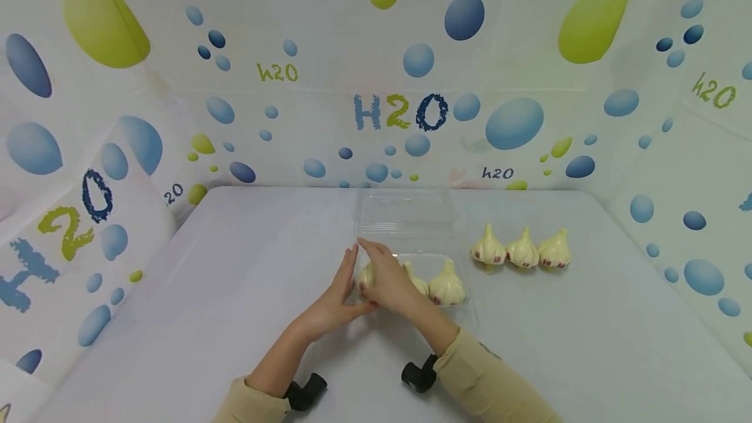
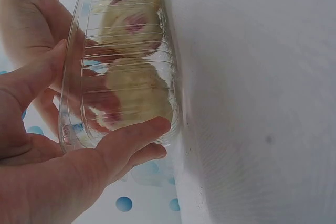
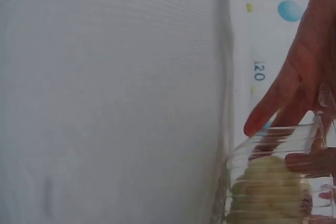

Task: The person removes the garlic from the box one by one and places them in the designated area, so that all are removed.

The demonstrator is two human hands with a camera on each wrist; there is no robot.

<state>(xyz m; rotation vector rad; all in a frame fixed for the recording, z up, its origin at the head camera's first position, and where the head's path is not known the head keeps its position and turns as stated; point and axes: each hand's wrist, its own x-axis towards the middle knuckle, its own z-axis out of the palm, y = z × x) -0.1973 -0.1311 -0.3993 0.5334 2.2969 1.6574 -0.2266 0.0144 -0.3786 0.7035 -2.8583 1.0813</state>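
Note:
A clear plastic hinged container (image 1: 465, 294) stands in front of me, its lid (image 1: 405, 211) folded back. Garlic bulbs sit in a row inside it, one bulb (image 1: 448, 284) at the right end and another (image 1: 420, 284) partly covered in the middle. My right hand (image 1: 392, 279) reaches in from above, its fingers around the leftmost bulb (image 2: 139, 95). At the container's left end, my left hand (image 1: 329, 311) rests with fairly straight fingers along the outside wall, thumb apart on the near side. Through the ribbed plastic, the right fingers show beside the bulb in the left wrist view.
Right of the container, three more garlic bulbs stand in a row on the white table: the left one (image 1: 488, 248), the middle one (image 1: 523, 250) and the right one (image 1: 555, 251). A spotted curtain (image 1: 323, 136) hangs behind and at both sides. Black wrist devices (image 1: 307, 391) show below the hands.

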